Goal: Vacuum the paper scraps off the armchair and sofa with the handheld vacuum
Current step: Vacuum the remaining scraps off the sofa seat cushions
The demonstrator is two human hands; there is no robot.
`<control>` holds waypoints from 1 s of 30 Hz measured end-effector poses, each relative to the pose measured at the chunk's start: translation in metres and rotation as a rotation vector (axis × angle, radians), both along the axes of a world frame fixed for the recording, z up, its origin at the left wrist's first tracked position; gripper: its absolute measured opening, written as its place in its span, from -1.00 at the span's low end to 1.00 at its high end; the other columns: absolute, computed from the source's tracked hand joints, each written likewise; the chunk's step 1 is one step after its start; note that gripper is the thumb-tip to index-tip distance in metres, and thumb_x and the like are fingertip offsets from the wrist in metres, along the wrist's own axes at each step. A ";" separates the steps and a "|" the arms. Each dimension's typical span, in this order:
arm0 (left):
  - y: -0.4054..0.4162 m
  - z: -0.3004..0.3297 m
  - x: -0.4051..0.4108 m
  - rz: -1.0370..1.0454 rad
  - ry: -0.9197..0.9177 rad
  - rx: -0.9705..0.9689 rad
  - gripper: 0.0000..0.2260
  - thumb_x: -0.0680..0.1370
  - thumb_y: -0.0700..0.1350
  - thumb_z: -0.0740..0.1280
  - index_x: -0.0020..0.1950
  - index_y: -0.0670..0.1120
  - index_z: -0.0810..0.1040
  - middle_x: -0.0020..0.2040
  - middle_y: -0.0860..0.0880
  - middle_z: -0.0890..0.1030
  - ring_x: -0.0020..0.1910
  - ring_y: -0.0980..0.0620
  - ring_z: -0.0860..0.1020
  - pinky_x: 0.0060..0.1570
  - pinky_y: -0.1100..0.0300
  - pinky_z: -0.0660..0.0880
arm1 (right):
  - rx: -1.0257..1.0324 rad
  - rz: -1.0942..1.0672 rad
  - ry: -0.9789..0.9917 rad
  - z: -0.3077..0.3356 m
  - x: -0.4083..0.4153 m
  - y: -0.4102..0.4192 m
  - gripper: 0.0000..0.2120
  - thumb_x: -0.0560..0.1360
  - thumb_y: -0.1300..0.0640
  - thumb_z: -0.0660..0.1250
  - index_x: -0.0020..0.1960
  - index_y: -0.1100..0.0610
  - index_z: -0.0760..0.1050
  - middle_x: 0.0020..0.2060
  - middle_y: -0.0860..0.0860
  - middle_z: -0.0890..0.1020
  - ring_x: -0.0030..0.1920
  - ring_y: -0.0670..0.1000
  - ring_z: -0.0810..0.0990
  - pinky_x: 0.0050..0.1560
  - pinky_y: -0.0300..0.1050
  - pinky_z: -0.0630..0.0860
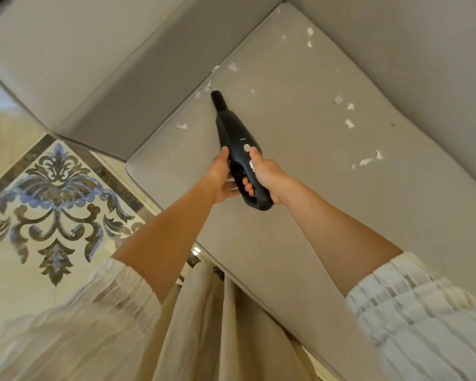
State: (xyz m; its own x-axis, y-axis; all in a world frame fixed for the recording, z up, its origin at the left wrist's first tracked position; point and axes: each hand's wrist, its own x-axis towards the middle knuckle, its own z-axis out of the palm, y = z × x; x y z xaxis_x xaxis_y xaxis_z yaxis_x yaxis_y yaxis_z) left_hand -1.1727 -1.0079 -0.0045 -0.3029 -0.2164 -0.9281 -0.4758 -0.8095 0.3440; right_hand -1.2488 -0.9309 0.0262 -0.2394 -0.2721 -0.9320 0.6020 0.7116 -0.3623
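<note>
Currently the person holds a black handheld vacuum [232, 138] over the beige seat cushion [300, 188] of the sofa. The right hand [264, 177] is wrapped around the loop handle, thumb lying along the top near the round button. The left hand [221, 177] supports the body from the side, fingers curled under it and thumb up along it. The nozzle points toward the cushion's edge beside the armrest [99, 86], close to white paper scraps [204, 90] in that seam. More scraps lie scattered toward the backrest [410, 50] edge and the far corner. Patterned floor [52, 188] shows beyond the cushion's near corner.
</note>
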 end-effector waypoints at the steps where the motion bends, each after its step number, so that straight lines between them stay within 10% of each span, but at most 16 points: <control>1: -0.003 0.000 0.000 0.010 -0.004 0.000 -0.65 0.66 0.19 0.04 -0.01 -0.03 0.45 -0.06 -0.13 0.58 -0.09 -0.12 0.59 -0.22 0.05 0.52 | 0.004 0.014 -0.006 0.000 -0.001 -0.004 -0.42 0.62 -0.25 0.04 -0.16 0.23 0.49 -0.49 0.06 0.50 -0.54 -0.03 0.43 -0.48 -0.24 0.45; 19: 0.005 0.001 0.079 0.111 -0.039 0.021 -0.59 0.66 0.20 0.04 0.30 -0.05 0.40 0.17 -0.18 0.57 0.09 -0.17 0.57 0.26 -0.13 0.47 | -0.001 0.146 -0.102 0.016 0.061 -0.002 -0.44 0.61 -0.26 0.04 -0.08 0.23 0.48 -0.46 0.06 0.49 -0.54 -0.05 0.43 -0.46 -0.25 0.45; 30: 0.031 -0.003 0.065 -0.052 -0.002 0.041 -0.54 0.66 0.22 0.01 0.31 -0.07 0.44 0.16 -0.19 0.58 -0.15 -0.10 0.57 -0.03 -0.02 0.55 | 0.031 -0.035 0.015 0.005 0.069 0.035 -0.42 0.62 -0.25 0.01 -0.01 0.26 0.49 -0.43 0.06 0.47 -0.52 -0.05 0.42 -0.50 -0.24 0.43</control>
State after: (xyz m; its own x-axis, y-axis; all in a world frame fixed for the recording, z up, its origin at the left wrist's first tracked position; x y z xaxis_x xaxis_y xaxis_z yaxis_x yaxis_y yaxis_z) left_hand -1.1078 -0.9774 -0.0072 -0.3114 -0.1617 -0.9364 -0.5182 -0.7971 0.3099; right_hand -1.1794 -0.8960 0.0314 -0.2622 -0.2344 -0.9361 0.6217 0.7009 -0.3496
